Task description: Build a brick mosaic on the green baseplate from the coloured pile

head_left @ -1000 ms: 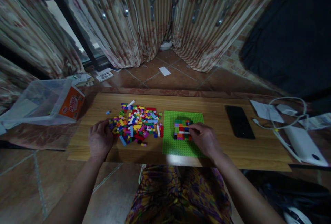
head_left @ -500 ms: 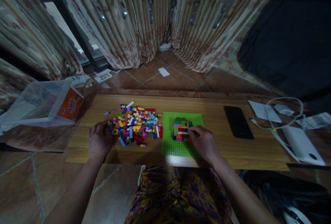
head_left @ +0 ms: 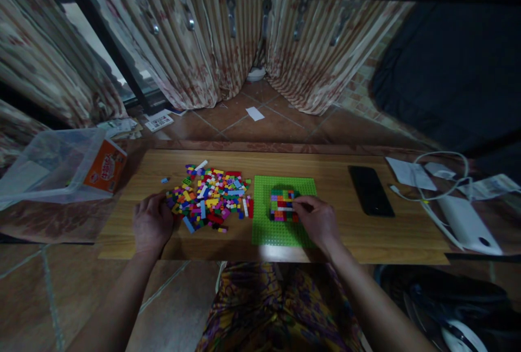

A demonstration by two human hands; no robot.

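A wooden table [head_left: 366, 243] carries a green baseplate [head_left: 266, 230]. On it stands a small multicoloured brick block [head_left: 280, 204], its right edge pinched by the right hand [head_left: 319, 222]. The left hand [head_left: 151, 223] rests loosely curled, holding nothing visible, beside the loose brick pile [head_left: 209, 197].

This is a room in a home. Patterned curtains [head_left: 211, 48] hang to a terracotta tiled floor [head_left: 260, 124], and a low wooden worktop [head_left: 337, 167] carries a phone [head_left: 370, 190], charger cable [head_left: 443, 178] and loose toy bricks [head_left: 211, 197].
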